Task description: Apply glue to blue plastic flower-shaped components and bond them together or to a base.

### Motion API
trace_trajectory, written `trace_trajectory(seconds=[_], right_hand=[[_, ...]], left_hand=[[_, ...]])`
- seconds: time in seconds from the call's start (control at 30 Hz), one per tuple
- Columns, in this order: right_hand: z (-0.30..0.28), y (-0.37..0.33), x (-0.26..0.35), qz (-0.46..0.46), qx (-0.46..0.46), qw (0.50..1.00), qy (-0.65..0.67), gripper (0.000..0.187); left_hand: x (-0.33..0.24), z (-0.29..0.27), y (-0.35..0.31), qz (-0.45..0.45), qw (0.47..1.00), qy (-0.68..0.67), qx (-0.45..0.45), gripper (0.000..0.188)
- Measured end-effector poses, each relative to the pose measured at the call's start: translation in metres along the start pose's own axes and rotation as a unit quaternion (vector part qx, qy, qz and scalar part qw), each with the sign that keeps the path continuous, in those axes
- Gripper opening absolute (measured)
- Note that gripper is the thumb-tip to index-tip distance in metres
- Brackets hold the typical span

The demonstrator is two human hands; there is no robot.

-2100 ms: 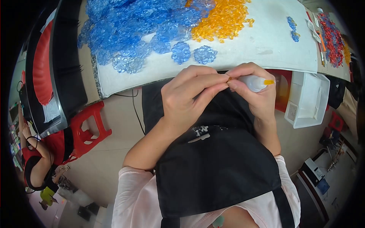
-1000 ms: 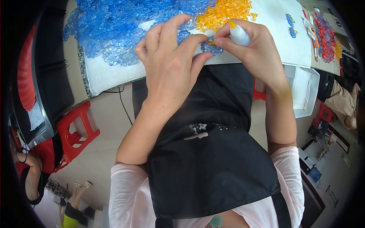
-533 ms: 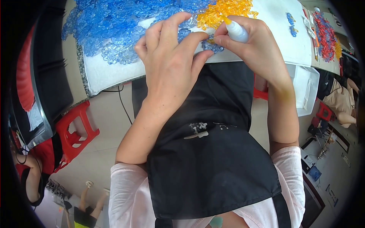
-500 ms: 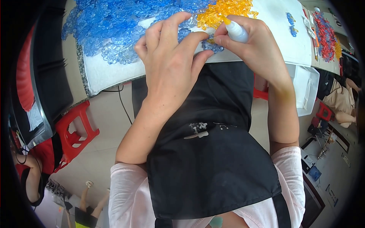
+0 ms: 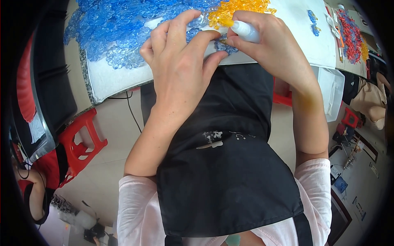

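My left hand [image 5: 178,65] arches over the near edge of the white work surface, thumb and index finger on either side of a small cluster of clear blue pieces [image 5: 230,50] with a bit of yellow in it. These two fingertips appear to hold the cluster at its left edge; the other fingers are spread. My right hand [image 5: 271,45] is closed round a small white squeeze bottle [image 5: 248,33] with a yellow tip, tilted and pointing left. Its thumb tip lies close to the cluster, and whether it touches is hidden.
A large heap of clear blue pieces [image 5: 119,24] spreads over the left, with a yellow heap [image 5: 242,8] beyond my hands. Two small blue-and-yellow clusters [image 5: 313,23] lie at right. Further right are red pieces [image 5: 349,39]. A white bin [image 5: 334,92] stands below the edge.
The bottle and my right hand have shifted slightly left, its tip now lower over the yellow heap's edge. My left hand and the cluster have also moved a little left.
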State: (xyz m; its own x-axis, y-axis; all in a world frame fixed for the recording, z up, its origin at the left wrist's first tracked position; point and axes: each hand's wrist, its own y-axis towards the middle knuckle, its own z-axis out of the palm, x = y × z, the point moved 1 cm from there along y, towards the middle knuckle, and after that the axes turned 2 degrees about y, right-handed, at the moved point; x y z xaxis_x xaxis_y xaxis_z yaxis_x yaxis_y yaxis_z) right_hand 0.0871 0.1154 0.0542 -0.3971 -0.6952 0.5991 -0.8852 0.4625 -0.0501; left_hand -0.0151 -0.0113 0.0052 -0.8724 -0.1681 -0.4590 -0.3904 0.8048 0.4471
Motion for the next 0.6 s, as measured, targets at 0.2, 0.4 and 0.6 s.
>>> trace_trajectory(seconds=[0.2,0.4,0.6], right_hand=[[0.003,0.001,-0.001,-0.051,-0.028,0.995,-0.084,0.024],[0.003,0.001,0.0,-0.042,-0.028,0.995,-0.081,0.025],[-0.007,0.001,0.017,0.007,-0.015,1.0,0.015,0.009]], left_hand=[[0.001,0.002,0.0,0.005,1.0,0.005,-0.002,0.026],[0.001,0.005,-0.001,0.007,1.0,0.0,-0.01,0.025],[0.001,0.006,-0.002,0.018,0.999,-0.014,-0.026,0.026]])
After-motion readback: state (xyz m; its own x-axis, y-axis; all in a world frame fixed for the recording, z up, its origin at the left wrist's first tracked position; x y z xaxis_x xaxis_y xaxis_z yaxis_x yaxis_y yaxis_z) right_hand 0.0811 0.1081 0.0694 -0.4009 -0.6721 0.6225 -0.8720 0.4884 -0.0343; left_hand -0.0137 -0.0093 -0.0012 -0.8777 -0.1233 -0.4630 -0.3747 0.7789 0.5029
